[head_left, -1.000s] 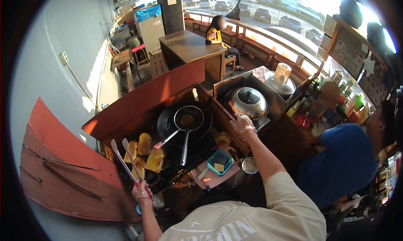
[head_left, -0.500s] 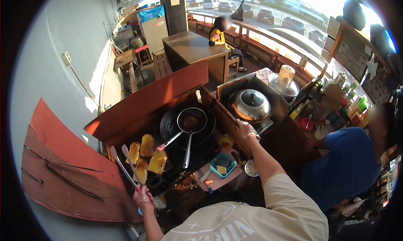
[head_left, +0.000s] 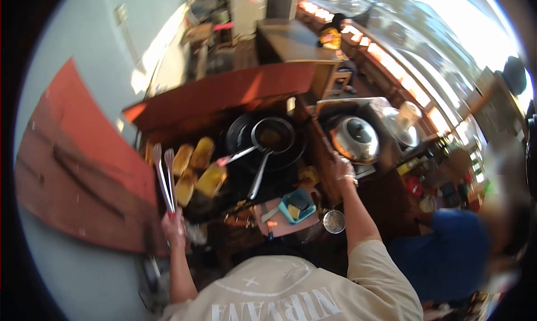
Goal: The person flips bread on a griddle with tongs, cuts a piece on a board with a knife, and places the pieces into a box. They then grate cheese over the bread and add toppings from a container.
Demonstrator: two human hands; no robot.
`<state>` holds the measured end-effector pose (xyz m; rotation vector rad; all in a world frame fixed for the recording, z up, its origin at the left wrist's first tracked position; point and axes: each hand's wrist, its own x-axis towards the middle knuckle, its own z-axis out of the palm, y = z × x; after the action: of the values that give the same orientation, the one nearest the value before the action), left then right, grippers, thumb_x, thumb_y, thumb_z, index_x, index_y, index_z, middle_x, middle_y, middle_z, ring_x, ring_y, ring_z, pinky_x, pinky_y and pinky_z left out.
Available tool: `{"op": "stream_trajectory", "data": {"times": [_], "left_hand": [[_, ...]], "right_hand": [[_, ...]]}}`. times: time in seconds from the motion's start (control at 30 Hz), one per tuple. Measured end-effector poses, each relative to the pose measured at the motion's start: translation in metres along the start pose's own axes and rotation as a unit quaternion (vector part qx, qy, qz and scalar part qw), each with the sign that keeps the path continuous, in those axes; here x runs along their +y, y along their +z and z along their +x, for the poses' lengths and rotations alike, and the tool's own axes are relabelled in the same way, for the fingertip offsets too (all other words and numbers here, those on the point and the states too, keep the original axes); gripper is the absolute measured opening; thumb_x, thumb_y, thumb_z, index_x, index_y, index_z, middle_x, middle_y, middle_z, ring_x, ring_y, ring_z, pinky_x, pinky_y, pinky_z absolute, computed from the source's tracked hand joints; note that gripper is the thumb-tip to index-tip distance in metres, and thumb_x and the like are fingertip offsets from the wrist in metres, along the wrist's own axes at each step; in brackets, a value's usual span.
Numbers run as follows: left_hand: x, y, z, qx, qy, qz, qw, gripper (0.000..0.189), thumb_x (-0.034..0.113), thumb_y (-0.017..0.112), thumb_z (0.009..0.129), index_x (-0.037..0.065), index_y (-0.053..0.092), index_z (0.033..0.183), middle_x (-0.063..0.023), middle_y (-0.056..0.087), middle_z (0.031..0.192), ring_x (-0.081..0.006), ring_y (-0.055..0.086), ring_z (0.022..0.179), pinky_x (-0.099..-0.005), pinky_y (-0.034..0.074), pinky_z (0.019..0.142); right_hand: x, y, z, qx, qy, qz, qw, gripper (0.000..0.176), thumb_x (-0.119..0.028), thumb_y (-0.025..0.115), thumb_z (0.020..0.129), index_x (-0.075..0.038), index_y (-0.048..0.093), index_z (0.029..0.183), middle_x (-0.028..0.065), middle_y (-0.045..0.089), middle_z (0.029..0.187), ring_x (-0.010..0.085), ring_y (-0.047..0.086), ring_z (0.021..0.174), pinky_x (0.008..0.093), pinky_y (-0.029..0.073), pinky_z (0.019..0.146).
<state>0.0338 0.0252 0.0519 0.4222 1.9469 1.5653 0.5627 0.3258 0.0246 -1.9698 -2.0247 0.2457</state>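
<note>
My left hand [head_left: 174, 230], in a thin clear glove, is closed around the handle end of metal tongs [head_left: 166, 181]. The arms of the tongs point up and away, apart at the tips, with nothing between them. Several browned bread slices [head_left: 211, 180] lie on the dark cooking surface just right of the tongs. My right hand [head_left: 344, 171], also gloved and a little blurred, rests with fingers stretched forward on the wooden partition [head_left: 323, 165]. Just beyond that hand is a domed metal lid [head_left: 358, 139] over the right burner.
A dark wok [head_left: 238, 133] holds a small pan [head_left: 272, 135]. Nearer me, a blue tub [head_left: 298, 204] sits on a pink cutting board [head_left: 279, 225], beside a round bowl [head_left: 334, 222]. A co-worker in blue [head_left: 447, 254] is at my right. Another person [head_left: 331, 38] sits by the table [head_left: 291, 41].
The camera view has tilted and shifted. My left hand has swung the tongs more upright and off to the left of the bread. My right hand stays at the partition by the lidded pot.
</note>
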Motion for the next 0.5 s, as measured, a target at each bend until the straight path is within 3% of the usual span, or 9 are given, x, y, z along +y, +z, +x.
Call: {"op": "stream_trajectory", "data": {"times": [0.03, 0.1, 0.23, 0.33, 0.47, 0.5], "left_hand": [[-0.006, -0.012, 0.005, 0.012, 0.001, -0.027, 1.000, 0.020, 0.028, 0.069, 0.094, 0.014, 0.058, 0.086, 0.0062, 0.048, 0.059, -0.0038, 0.040, 0.039, -0.0225, 0.027, 0.034], [-0.035, -0.044, 0.025, 0.053, 0.025, 0.051, 0.997, 0.041, 0.046, 0.061, 0.098, 0.007, 0.064, 0.085, 0.0011, 0.049, 0.060, -0.0099, 0.046, 0.048, -0.0298, 0.037, 0.046], [-0.035, -0.068, 0.020, 0.107, -0.034, 0.209, 0.971, 0.055, 0.049, 0.054, 0.100, -0.002, 0.066, 0.083, -0.0069, 0.055, 0.063, -0.0171, 0.055, 0.056, -0.0362, 0.044, 0.056], [-0.054, -0.080, 0.025, 0.091, 0.018, 0.324, 0.942, 0.057, 0.050, 0.053, 0.100, -0.003, 0.066, 0.081, -0.0081, 0.056, 0.062, -0.0195, 0.058, 0.058, -0.0383, 0.045, 0.058], [-0.062, -0.086, 0.036, 0.104, 0.012, 0.318, 0.942, 0.056, 0.051, 0.053, 0.099, 0.000, 0.064, 0.075, -0.0086, 0.056, 0.059, -0.0203, 0.056, 0.051, -0.0388, 0.042, 0.051], [-0.049, -0.085, 0.035, 0.075, -0.052, 0.267, 0.959, 0.054, 0.050, 0.054, 0.099, 0.002, 0.063, 0.074, -0.0077, 0.055, 0.057, -0.0195, 0.054, 0.046, -0.0379, 0.040, 0.046]], "right_hand": [[0.001, 0.003, 0.000, 0.010, -0.014, 0.002, 1.000, 0.046, -0.029, 0.060, 0.092, -0.011, 0.058, 0.135, 0.0211, 0.066, 0.122, 0.0399, 0.063, 0.112, 0.0500, 0.050, 0.096], [-0.009, -0.002, -0.006, 0.009, -0.011, -0.002, 1.000, 0.047, -0.029, 0.060, 0.093, -0.012, 0.058, 0.136, 0.0211, 0.065, 0.123, 0.0399, 0.063, 0.113, 0.0502, 0.049, 0.097], [-0.016, -0.004, -0.013, 0.027, -0.011, 0.013, 1.000, 0.045, -0.025, 0.060, 0.094, -0.011, 0.058, 0.137, 0.0217, 0.067, 0.121, 0.0398, 0.063, 0.112, 0.0479, 0.050, 0.096], [-0.009, -0.003, -0.008, 0.035, -0.035, 0.020, 0.999, 0.043, -0.022, 0.060, 0.094, -0.010, 0.058, 0.135, 0.0218, 0.067, 0.120, 0.0396, 0.064, 0.111, 0.0465, 0.051, 0.094], [-0.012, -0.004, -0.010, 0.045, -0.042, 0.041, 0.997, 0.041, -0.020, 0.060, 0.093, -0.007, 0.060, 0.132, 0.0224, 0.068, 0.118, 0.0395, 0.065, 0.110, 0.0459, 0.051, 0.094], [-0.014, -0.005, -0.010, 0.041, -0.039, 0.048, 0.997, 0.042, -0.019, 0.060, 0.092, -0.006, 0.061, 0.132, 0.0229, 0.068, 0.118, 0.0398, 0.065, 0.110, 0.0460, 0.051, 0.094]]}}
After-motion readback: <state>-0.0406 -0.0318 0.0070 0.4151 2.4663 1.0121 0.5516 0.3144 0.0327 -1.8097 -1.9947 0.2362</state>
